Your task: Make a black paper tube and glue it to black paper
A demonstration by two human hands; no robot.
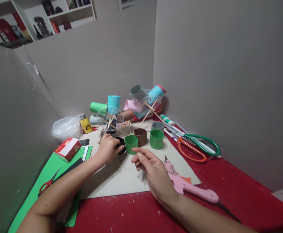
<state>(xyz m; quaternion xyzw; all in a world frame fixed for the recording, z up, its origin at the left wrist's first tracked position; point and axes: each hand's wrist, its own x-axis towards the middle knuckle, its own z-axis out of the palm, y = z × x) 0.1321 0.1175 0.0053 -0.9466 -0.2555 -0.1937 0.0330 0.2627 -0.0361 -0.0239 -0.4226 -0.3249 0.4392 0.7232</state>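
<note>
My left hand (107, 148) is closed around a small black paper ring (121, 144) on a beige card sheet (131, 181). A green paper ring (131, 144) stands right beside it, with a brown ring (141, 136), a second green ring (156, 139) and a grey ring (157, 126) behind. My right hand (153, 173) hovers just in front of the green ring with its fingers loosely curled and thumb and forefinger apart; nothing shows in it. Behind the rings stands a model of coloured paper tubes on wooden sticks (127, 106).
A pink glue gun (190, 187) lies right of my right hand. Orange-handled scissors (192, 152) and green-handled scissors (204, 142) lie at the right. Small red scissors (48, 183) rest on green paper (44, 181). A red box (67, 148) and plastic bag (67, 127) sit left.
</note>
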